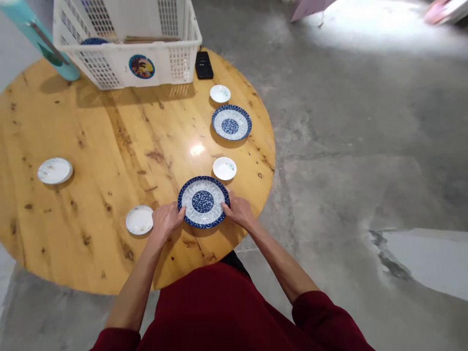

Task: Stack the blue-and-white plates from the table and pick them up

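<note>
The person stands at the near edge of a round table of knotted yellow wood, both arms in dark red sleeves reaching over it. A round blue-and-white patterned plate lies flat on the table close to the near right edge. The left hand grips the plate's left rim, fingers curled and pinching the rim, thumb on top. The right hand grips the right rim in the same manner, fingers closed about the edge. Whether the plate is lifted clear of the wood cannot be told.

Just left of the left hand lies a small white saucer, apart from the plate. A second small white saucer lies just beyond the plate towards the right edge. Further along the right edge rests a second blue-and-white patterned plate, and beyond it a third small white dish. A white plate with faint marking lies near the left edge, well apart from the rest.

At the far edge stands a white perforated plastic basket bearing a round palm-tree sticker; a blue rim shows inside it. A black rectangular device lies beside the basket's right corner. A teal cylindrical bottle leans at the far left. The table stands on a grey concrete floor.
</note>
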`<state>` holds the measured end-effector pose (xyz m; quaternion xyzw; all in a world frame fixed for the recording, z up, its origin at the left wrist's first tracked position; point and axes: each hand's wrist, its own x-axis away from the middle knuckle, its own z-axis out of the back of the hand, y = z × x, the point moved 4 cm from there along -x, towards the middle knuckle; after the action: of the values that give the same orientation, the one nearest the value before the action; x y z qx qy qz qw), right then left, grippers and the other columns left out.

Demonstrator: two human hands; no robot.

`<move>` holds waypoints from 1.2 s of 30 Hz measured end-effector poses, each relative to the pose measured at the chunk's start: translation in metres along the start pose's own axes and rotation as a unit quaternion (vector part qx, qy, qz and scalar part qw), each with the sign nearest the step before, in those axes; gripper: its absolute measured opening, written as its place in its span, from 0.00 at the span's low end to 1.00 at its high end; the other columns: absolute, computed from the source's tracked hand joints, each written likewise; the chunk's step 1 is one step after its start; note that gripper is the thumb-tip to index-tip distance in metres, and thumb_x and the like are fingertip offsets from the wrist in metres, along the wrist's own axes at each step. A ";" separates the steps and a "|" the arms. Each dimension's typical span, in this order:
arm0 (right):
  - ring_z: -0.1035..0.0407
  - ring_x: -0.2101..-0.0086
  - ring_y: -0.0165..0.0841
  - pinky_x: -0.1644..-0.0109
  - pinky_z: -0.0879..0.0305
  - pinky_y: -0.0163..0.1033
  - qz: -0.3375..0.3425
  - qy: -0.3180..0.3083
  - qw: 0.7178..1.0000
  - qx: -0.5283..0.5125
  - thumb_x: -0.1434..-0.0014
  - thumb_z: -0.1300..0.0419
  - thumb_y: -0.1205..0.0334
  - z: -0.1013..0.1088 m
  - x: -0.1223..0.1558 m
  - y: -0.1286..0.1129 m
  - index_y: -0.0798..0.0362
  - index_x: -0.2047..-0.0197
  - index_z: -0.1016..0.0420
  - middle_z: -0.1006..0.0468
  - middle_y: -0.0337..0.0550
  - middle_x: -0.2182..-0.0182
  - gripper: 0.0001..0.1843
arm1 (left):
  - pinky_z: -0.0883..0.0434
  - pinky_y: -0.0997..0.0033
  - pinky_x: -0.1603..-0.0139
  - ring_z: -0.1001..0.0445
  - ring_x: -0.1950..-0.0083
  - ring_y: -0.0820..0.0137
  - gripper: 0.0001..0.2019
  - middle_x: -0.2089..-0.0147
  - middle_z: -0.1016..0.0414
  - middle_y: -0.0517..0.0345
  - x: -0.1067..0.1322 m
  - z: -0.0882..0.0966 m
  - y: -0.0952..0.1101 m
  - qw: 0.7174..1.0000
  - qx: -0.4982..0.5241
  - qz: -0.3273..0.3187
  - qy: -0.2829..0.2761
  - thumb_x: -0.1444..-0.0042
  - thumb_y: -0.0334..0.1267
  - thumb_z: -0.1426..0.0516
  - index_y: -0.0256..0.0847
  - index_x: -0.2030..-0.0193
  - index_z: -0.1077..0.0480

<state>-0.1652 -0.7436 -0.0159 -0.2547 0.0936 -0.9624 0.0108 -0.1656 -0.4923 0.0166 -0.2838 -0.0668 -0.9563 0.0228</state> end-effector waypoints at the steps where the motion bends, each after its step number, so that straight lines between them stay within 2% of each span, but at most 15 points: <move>1: 0.22 0.50 0.52 0.50 0.32 0.46 -0.003 0.001 1.000 -0.004 0.29 0.50 0.53 -0.001 0.000 0.001 0.60 0.24 0.48 0.17 0.60 0.51 0.35 | 0.27 0.57 0.54 0.18 0.48 0.44 0.25 0.53 0.16 0.36 0.000 0.000 0.000 1.000 -0.004 0.000 -0.001 0.32 0.52 0.54 0.40 0.52 0.20; 5: 0.22 0.51 0.50 0.50 0.32 0.45 -0.018 0.041 0.996 -0.077 0.29 0.48 0.50 -0.008 0.000 0.004 0.57 0.29 0.38 0.17 0.58 0.52 0.31 | 0.27 0.56 0.53 0.18 0.48 0.44 0.27 0.52 0.16 0.37 -0.001 -0.002 -0.004 1.000 0.007 0.012 0.010 0.31 0.56 0.54 0.39 0.48 0.23; 8: 0.22 0.54 0.46 0.51 0.32 0.42 -0.010 0.077 0.976 -0.202 0.30 0.47 0.48 -0.020 -0.001 0.003 0.56 0.43 0.27 0.16 0.54 0.56 0.23 | 0.27 0.58 0.50 0.19 0.46 0.47 0.26 0.49 0.17 0.37 -0.010 -0.011 -0.005 0.997 0.075 0.006 0.018 0.29 0.56 0.54 0.36 0.44 0.27; 11: 0.23 0.58 0.45 0.54 0.30 0.43 -0.006 0.098 0.948 -0.302 0.33 0.46 0.48 -0.034 -0.006 0.000 0.54 0.55 0.25 0.17 0.52 0.60 0.18 | 0.28 0.61 0.47 0.20 0.42 0.51 0.22 0.46 0.18 0.38 -0.021 -0.021 -0.003 0.984 0.174 -0.016 0.028 0.29 0.49 0.54 0.36 0.44 0.28; 14: 0.24 0.59 0.44 0.54 0.29 0.45 -0.012 0.129 0.923 -0.362 0.38 0.45 0.53 -0.042 -0.008 -0.002 0.52 0.57 0.27 0.17 0.50 0.61 0.13 | 0.27 0.59 0.46 0.20 0.43 0.51 0.18 0.46 0.18 0.39 -0.026 -0.027 -0.003 0.975 0.218 -0.013 0.049 0.30 0.44 0.53 0.36 0.47 0.28; 19: 0.25 0.59 0.43 0.51 0.28 0.47 0.001 0.152 0.886 -0.437 0.42 0.44 0.53 -0.052 0.014 0.004 0.50 0.58 0.29 0.18 0.49 0.61 0.12 | 0.27 0.59 0.50 0.19 0.50 0.52 0.16 0.53 0.18 0.43 -0.004 -0.034 -0.002 0.970 0.234 -0.022 0.058 0.31 0.46 0.53 0.40 0.52 0.29; 23: 0.26 0.58 0.44 0.50 0.29 0.50 -0.009 0.156 0.870 -0.468 0.42 0.44 0.49 -0.057 0.046 0.026 0.50 0.56 0.30 0.19 0.49 0.61 0.16 | 0.27 0.59 0.51 0.19 0.53 0.54 0.17 0.56 0.18 0.47 0.024 -0.041 0.016 0.962 0.266 -0.037 0.052 0.32 0.49 0.54 0.42 0.51 0.30; 26: 0.26 0.58 0.44 0.50 0.29 0.50 -0.012 0.154 0.859 -0.489 0.42 0.44 0.47 -0.053 0.069 0.057 0.51 0.55 0.31 0.20 0.49 0.60 0.18 | 0.27 0.59 0.50 0.19 0.52 0.54 0.18 0.57 0.18 0.48 0.038 -0.045 0.047 0.955 0.290 -0.043 0.046 0.32 0.50 0.53 0.41 0.50 0.30; 28: 0.27 0.60 0.42 0.52 0.29 0.48 -0.011 0.156 0.848 -0.507 0.42 0.44 0.46 -0.047 0.084 0.086 0.51 0.56 0.32 0.20 0.48 0.61 0.18 | 0.27 0.59 0.50 0.19 0.53 0.54 0.18 0.57 0.18 0.48 0.046 -0.048 0.078 0.952 0.296 -0.052 0.048 0.33 0.51 0.53 0.41 0.51 0.30; 32: 0.29 0.65 0.39 0.58 0.30 0.44 -0.042 0.180 0.832 -0.522 0.41 0.44 0.45 -0.030 0.120 0.162 0.50 0.58 0.32 0.21 0.44 0.66 0.17 | 0.27 0.60 0.50 0.20 0.54 0.57 0.17 0.57 0.19 0.49 0.058 -0.059 0.161 0.945 0.313 -0.082 0.046 0.33 0.50 0.52 0.42 0.52 0.30; 36: 0.30 0.65 0.39 0.57 0.31 0.45 -0.085 0.216 0.826 -0.513 0.43 0.43 0.43 -0.017 0.160 0.249 0.50 0.59 0.32 0.21 0.44 0.66 0.19 | 0.28 0.62 0.46 0.22 0.50 0.59 0.15 0.55 0.20 0.50 0.070 -0.082 0.256 0.938 0.326 -0.113 0.024 0.33 0.47 0.51 0.42 0.52 0.30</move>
<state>-0.3199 -0.9959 0.0015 -0.0161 0.5517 -0.8033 -0.2238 -0.2474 -0.7578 0.0159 -0.2287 -0.4059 -0.8848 0.0072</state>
